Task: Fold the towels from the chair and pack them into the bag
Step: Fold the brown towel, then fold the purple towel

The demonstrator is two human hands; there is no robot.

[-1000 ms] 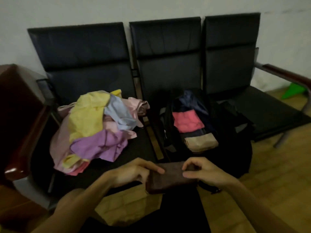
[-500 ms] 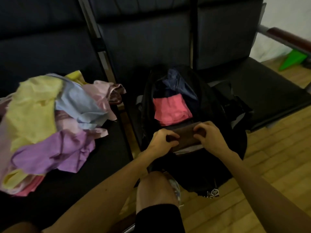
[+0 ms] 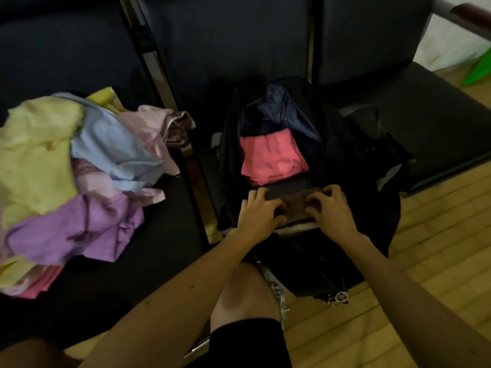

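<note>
While I lean over the open bag (image 3: 348, 160), my left hand (image 3: 259, 212) and right hand (image 3: 332, 212) each grip one end of the folded brown towel (image 3: 295, 205) with curled fingers, holding it at the bag's near edge, just in front of the pink towel (image 3: 271, 155) lying inside. Loose towels (image 3: 79, 168) lie heaped on the chair (image 3: 159, 235) to my left.

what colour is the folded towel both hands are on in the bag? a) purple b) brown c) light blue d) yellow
b: the left hand and right hand hold a folded brown towel at the near end of the open black bag; the other colours lie in the pile on the chair seat.
</note>
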